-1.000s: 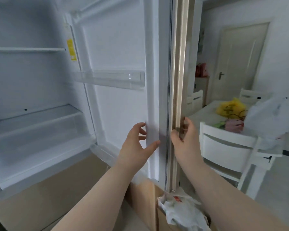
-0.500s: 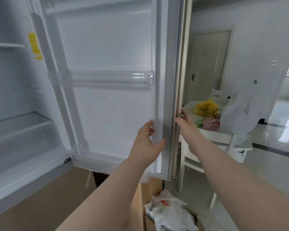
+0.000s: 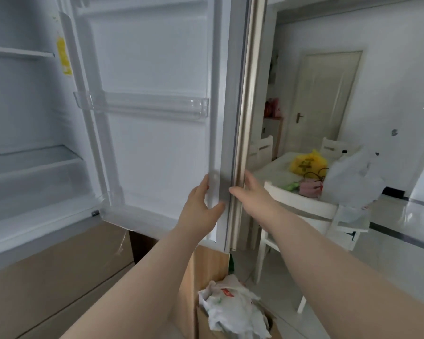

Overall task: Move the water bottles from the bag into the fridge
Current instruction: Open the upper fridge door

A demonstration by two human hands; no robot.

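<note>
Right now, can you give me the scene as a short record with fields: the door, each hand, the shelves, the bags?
fridge door: open wide, inner side faces the camera
left hand: straight fingers on the door's inner edge
right hand: straight fingers on the door's outer edge
shelves: no bottles visible
white bag: on the table, behind a chair
crumpled bag: in a cardboard box below the door
</note>
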